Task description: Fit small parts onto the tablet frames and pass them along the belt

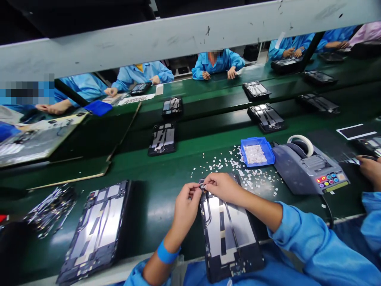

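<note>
Nearest the person, an opened tablet frame (pixel 228 234) lies lengthwise on the green belt (pixel 154 206), its near end over the belt's edge. Both hands meet at its far end: the left hand (pixel 186 202) and the right hand (pixel 222 186) have fingertips pinched together on a small part at the frame's top edge (too small to make out). To the left lies a second frame (pixel 97 228). Beyond the hands, small white pieces (pixel 235 167) are scattered beside a blue tray (pixel 257 153), with a tape dispenser (pixel 309 167) just right of it. Farther off, other frames (pixel 163 138) ride the belt, and people in blue coats (pixel 217 61) sit across.
</note>
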Motion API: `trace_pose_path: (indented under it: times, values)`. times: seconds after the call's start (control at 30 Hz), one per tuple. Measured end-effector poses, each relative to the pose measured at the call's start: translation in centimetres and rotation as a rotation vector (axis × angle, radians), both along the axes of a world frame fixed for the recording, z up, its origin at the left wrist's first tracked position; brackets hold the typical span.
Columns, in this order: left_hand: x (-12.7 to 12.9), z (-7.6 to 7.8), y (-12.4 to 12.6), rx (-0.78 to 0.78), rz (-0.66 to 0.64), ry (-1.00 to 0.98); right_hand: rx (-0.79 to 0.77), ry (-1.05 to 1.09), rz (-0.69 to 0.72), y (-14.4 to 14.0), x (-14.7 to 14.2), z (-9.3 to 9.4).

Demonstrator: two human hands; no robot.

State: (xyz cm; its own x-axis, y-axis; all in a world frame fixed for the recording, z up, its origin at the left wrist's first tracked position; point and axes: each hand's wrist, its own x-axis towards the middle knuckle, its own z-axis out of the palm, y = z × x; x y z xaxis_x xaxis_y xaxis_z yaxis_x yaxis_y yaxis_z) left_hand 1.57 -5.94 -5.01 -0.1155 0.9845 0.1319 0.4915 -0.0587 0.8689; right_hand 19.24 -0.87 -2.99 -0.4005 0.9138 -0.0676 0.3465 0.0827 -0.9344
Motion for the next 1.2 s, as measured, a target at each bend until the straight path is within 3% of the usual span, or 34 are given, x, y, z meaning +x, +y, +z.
trace_pose_path:
  times: [0.17,0.3,0.43,0.7,0.9,1.0,1.07,1.13,1.2]
  values:
    - [0.6,0.8,-1.0,-0.138,0.003,-0.023,0.038,-0.017,0.001,-0.6,0.1,0.5]
    - [0.8,0.8,-0.7,-0.129,0.018,-0.014,0.3,-0.163,-0.048,-1.3,-0.2,0.0]
    - [0.6,0.7,-1.0,-0.032,0.01,0.116,0.522,-0.325,-0.005,-2.1,-0.2,-0.8]
    - [0.4,1.9,-2.2,0.204,-0.116,0.4,0.566,-0.359,0.081,-2.5,0.2,-0.7]
    - [0.8,2.1,-1.9,0.058,-0.107,0.232,0.461,-0.44,0.011,-2.0,0.1,1.1]
    - [0.8,1.8,-1.2,-0.117,-0.075,-0.024,0.471,-0.557,-0.091,-0.5,3.1,2.1]
    - [0.6,1.6,-0.7,-0.205,-0.06,-0.208,0.461,-0.752,-0.251,1.0,6.9,2.5]
    - [0.4,1.3,-0.3,-0.246,-0.053,-0.334,0.406,-0.994,-0.43,2.6,11.0,2.7]
    - [0.4,1.0,-0.1,-0.259,-0.037,-0.399,0.394,-1.131,-0.482,3.4,13.7,2.7]
